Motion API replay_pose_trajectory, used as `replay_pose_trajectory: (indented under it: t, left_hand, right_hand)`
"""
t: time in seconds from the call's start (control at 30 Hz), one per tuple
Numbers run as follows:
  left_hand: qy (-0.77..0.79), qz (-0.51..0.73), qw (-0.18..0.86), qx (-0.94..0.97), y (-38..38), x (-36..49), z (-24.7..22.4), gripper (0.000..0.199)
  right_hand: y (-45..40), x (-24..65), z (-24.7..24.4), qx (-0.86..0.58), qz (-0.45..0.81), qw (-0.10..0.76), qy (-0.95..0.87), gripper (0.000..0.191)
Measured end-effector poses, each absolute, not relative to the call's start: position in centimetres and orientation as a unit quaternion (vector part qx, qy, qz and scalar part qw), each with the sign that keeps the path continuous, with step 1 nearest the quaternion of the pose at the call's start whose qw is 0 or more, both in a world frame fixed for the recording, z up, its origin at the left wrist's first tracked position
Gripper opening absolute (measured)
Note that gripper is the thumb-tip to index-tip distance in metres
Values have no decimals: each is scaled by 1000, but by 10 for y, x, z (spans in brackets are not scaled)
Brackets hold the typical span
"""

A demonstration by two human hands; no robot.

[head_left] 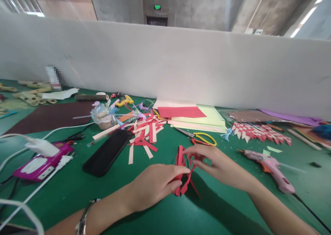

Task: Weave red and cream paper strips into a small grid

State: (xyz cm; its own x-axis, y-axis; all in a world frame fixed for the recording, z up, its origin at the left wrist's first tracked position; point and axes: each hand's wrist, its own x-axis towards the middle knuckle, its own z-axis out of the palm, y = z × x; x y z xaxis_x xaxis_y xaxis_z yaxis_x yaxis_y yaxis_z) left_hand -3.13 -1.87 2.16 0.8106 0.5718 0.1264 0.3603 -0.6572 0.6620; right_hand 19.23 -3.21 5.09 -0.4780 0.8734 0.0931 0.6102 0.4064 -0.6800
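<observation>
Just above the green table, my left hand pinches a bundle of red paper strips between thumb and fingers. The strips stand roughly lengthwise, and a few thin ends hang loose to the right. My right hand reaches in from the other side, its bent fingertips closed on the thin red strips of the same bundle. Beyond the hands lie scissors with yellow and red handles. A loose pile of red and pale pink paper strips is spread to their left.
On the right rests a pink glue gun with its cord, near a red-and-white woven paper piece. To the left are a black case and a magenta power strip with white cables. Paper sheets lie before the white partition.
</observation>
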Motion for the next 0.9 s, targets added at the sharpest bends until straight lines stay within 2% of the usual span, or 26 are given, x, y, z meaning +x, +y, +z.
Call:
replay_pose_trajectory:
  t: [0.1,0.2,0.33,0.4,0.53,0.7,0.8,0.9]
  left_hand:
    - [270,161,312,897,-17,-31,20,32]
    - [300,214,325,871,-15,-29,22,33]
    - [325,260,396,819,-14,-21,28,60]
    - [307,248,470,790,-16,-16,31,66]
    - [244,217,608,724,-18,-7,32,54]
    - [211,202,754,588,-17,-1,25,56]
    - [189,192,799,538,-17,2,21,48]
    - [204,194,800,530,-18,4,18,41]
  right_hand:
    - [-30,193,53,-455,284,231,-812,21]
    - [-32,193,56,-458,280,245,-807,23]
    - [-40,187,62,-438,300,237,-813,25]
    - [-44,182,65,-412,322,225,-822,24]
    - [-48,178,70,-367,359,225,-828,30]
    - [-45,180,73,-355,376,259,-816,15]
    - [-43,178,72,-393,381,265,-794,17]
    - [-42,178,71,-425,363,253,-790,16]
